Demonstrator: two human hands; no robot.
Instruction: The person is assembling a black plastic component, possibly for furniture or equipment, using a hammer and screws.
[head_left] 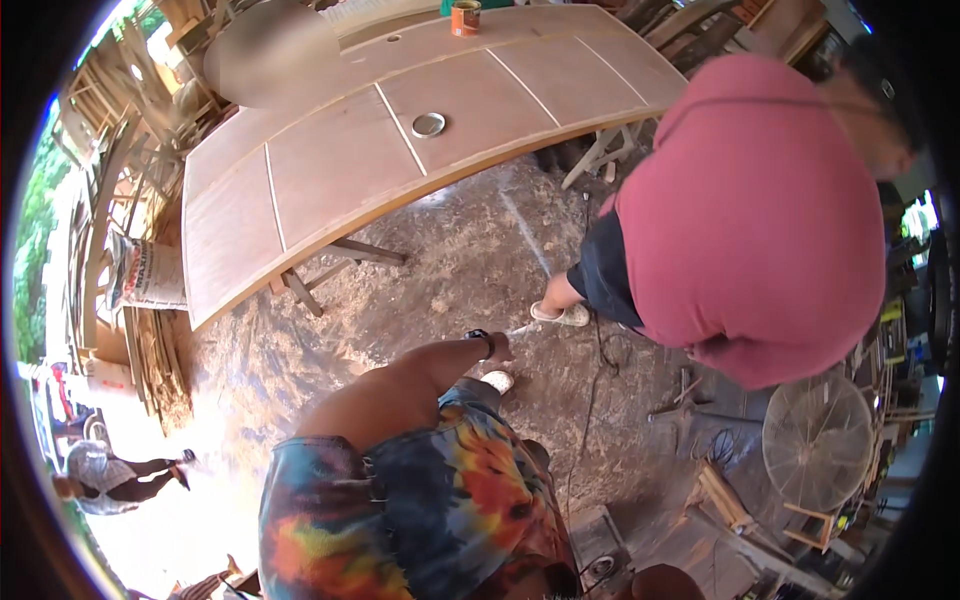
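The thin pale strip (522, 328) sticks out just beyond the left hand (497, 349), whose fingers seem closed on it, though blur hides the grip. It may slip to the sawdust floor (450, 260). The right hand is unseen.

We're in a tie-dye top (440, 500), short-sleeved, w/ swirls of navy, orange, red, yellow & teal. Sleeve hem (300, 450) sits high on the upper arm, forearm bare below it. A black watch (483, 342) on a dark strap wraps our wrist, approx. next to the hand (497, 350). Only one arm shows; other hand out of view.
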